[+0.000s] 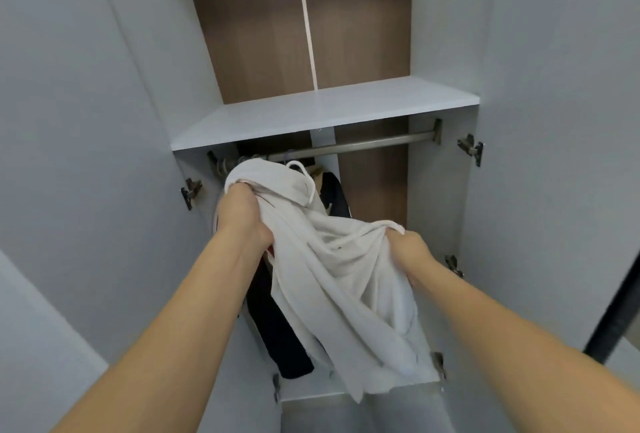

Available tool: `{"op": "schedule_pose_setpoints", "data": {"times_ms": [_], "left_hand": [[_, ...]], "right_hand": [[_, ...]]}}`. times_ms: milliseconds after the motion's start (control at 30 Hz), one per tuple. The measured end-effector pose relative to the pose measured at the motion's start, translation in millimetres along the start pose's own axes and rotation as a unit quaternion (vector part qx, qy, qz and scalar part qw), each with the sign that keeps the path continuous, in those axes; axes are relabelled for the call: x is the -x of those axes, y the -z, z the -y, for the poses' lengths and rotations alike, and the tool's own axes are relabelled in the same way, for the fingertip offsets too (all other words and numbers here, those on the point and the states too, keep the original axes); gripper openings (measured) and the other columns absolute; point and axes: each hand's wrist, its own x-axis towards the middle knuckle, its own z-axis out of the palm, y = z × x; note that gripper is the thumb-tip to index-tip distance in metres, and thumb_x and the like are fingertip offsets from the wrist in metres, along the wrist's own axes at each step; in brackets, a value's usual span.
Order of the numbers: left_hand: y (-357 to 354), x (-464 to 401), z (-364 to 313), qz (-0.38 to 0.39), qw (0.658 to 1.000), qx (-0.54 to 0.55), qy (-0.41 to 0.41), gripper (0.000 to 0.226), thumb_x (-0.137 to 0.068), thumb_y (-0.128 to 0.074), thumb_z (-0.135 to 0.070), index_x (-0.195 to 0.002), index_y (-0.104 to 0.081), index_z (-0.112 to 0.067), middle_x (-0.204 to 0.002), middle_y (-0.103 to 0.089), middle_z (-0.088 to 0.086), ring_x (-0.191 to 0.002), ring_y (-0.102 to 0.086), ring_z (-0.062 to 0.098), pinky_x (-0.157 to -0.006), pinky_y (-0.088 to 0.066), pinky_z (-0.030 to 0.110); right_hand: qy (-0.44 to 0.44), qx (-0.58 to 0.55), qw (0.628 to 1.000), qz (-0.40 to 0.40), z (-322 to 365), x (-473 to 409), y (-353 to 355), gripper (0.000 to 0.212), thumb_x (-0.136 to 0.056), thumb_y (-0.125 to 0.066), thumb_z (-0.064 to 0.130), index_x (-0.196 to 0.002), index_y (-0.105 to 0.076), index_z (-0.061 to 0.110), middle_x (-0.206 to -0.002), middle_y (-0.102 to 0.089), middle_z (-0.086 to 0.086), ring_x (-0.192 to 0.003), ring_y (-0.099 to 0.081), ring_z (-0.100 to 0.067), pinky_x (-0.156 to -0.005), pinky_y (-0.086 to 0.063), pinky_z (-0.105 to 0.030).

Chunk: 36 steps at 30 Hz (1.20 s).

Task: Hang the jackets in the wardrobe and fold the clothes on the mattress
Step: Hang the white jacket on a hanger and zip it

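A cream hooded jacket (339,280) with a white drawstring hangs between my two hands in front of the open wardrobe (440,211). My left hand (244,214) grips its hood end, raised just below the metal rail (363,143). Lower and to the right, my right hand (410,249) grips a bunched fold of the same jacket. Dark garments (277,332) hang behind it at the rail's left end. Whether a hanger sits inside the jacket is hidden by the cloth.
A white shelf (311,114) runs across the wardrobe just above the rail. Both white doors (86,121) stand open at either side, with metal hinges (471,148) on the frame. The right stretch of the rail carries nothing.
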Motion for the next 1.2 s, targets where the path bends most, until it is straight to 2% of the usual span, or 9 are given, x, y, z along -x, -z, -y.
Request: {"op": "schedule_pose_setpoints", "data": {"times_ms": [167, 267, 367, 500, 667, 733, 833, 967, 1200], "left_hand": [[-16.8, -59.3, 63.3, 0.018, 0.989, -0.074, 0.126, 0.034, -0.088, -0.058, -0.020, -0.121, -0.062, -0.012, -0.114, -0.067, 0.013, -0.099, -0.065, 0.036, -0.085, -0.055, 0.049], [-37.5, -89.8, 104.8, 0.060, 0.971, -0.160, 0.164, 0.056, -0.077, -0.066, -0.030, -0.130, -0.057, -0.012, -0.127, -0.060, 0.012, -0.115, -0.058, 0.038, -0.100, -0.046, 0.054], [-65.6, -92.2, 125.8, 0.111, 0.950, -0.213, 0.201, 0.032, -0.085, -0.068, -0.020, -0.114, -0.061, -0.009, -0.114, -0.065, 0.017, -0.107, -0.061, 0.035, -0.100, -0.048, 0.052], [-83.0, -117.6, 133.8, 0.209, 0.886, -0.379, 0.167, 0.040, -0.084, -0.069, -0.016, -0.122, -0.057, -0.016, -0.111, -0.067, 0.011, -0.103, -0.064, 0.029, -0.098, -0.051, 0.048], [-70.7, -181.2, 112.0, 0.299, 0.758, -0.549, 0.189, 0.057, -0.086, -0.069, -0.023, -0.138, -0.046, -0.026, -0.133, -0.057, 0.000, -0.112, -0.059, 0.021, -0.100, -0.048, 0.040], [-61.8, -217.8, 98.8, 0.282, 0.723, -0.612, 0.156, 0.046, -0.088, -0.067, -0.024, -0.132, -0.051, -0.025, -0.129, -0.057, 0.003, -0.104, -0.060, 0.020, -0.089, -0.047, 0.036], [-39.9, -279.3, 79.2, 0.130, 0.743, -0.656, -0.033, 0.011, -0.087, -0.060, -0.021, -0.087, -0.059, -0.010, -0.104, -0.064, 0.019, -0.086, -0.058, 0.026, -0.074, -0.043, 0.030], [-13.1, -350.1, 60.0, -0.039, 0.695, -0.711, -0.098, 0.050, -0.088, -0.057, -0.026, -0.130, -0.050, 0.001, -0.132, -0.052, 0.025, -0.120, -0.052, 0.040, -0.098, -0.047, 0.041], [-6.2, -435.5, 83.5, 0.024, 0.735, -0.674, -0.070, 0.041, -0.085, -0.053, -0.019, -0.118, -0.055, 0.006, -0.115, -0.062, 0.026, -0.104, -0.060, 0.039, -0.091, -0.052, 0.045]], "right_hand": [[0.023, -0.099, 0.994, -0.026, 65.7, -33.2, 19.5, 0.033, -0.094, -0.052, 0.036, -0.110, -0.062, 0.009, -0.106, -0.066, -0.014, -0.095, -0.065, -0.032, -0.088, -0.053, -0.042], [0.012, -0.177, 0.984, -0.013, 93.8, -56.9, 24.2, 0.024, -0.093, -0.058, 0.034, -0.104, -0.060, 0.013, -0.099, -0.068, -0.012, -0.088, -0.066, -0.030, -0.073, -0.055, -0.037], [0.011, -0.212, 0.977, 0.030, 110.5, -81.5, 26.3, 0.024, -0.093, -0.056, 0.031, -0.101, -0.062, 0.010, -0.101, -0.067, -0.009, -0.090, -0.066, -0.027, -0.080, -0.055, -0.037], [-0.006, -0.229, 0.972, 0.048, 118.0, -117.1, 26.5, 0.019, -0.093, -0.052, 0.026, -0.088, -0.062, 0.012, -0.087, -0.062, -0.012, -0.075, -0.062, -0.027, -0.074, -0.053, -0.036], [-0.033, -0.252, 0.967, -0.006, 131.6, -161.9, 12.1, 0.034, -0.095, -0.053, 0.038, -0.116, -0.060, 0.014, -0.107, -0.067, -0.014, -0.091, -0.065, -0.033, -0.089, -0.052, -0.048], [-0.030, -0.251, 0.968, -0.010, 137.0, -177.7, 2.9, 0.035, -0.094, -0.054, 0.040, -0.117, -0.059, 0.014, -0.109, -0.066, -0.014, -0.095, -0.064, -0.035, -0.095, -0.049, -0.051], [-0.011, -0.231, 0.973, 0.008, 141.3, -192.0, -6.4, 0.030, -0.094, -0.054, 0.037, -0.111, -0.063, 0.014, -0.111, -0.066, -0.016, -0.101, -0.064, -0.039, -0.097, -0.048, -0.054], [0.012, -0.196, 0.980, 0.023, 149.2, -209.2, -23.7, 0.018, -0.094, -0.054, 0.030, -0.093, -0.065, 0.015, -0.085, -0.063, -0.014, -0.077, -0.063, -0.033, -0.083, -0.052, -0.044], [0.034, -0.064, 0.997, 0.013, 146.2, -242.4, -50.5, 0.036, -0.097, -0.051, 0.030, -0.118, -0.057, 0.001, -0.100, -0.061, -0.019, -0.086, -0.062, -0.029, -0.079, -0.049, -0.033]]}}
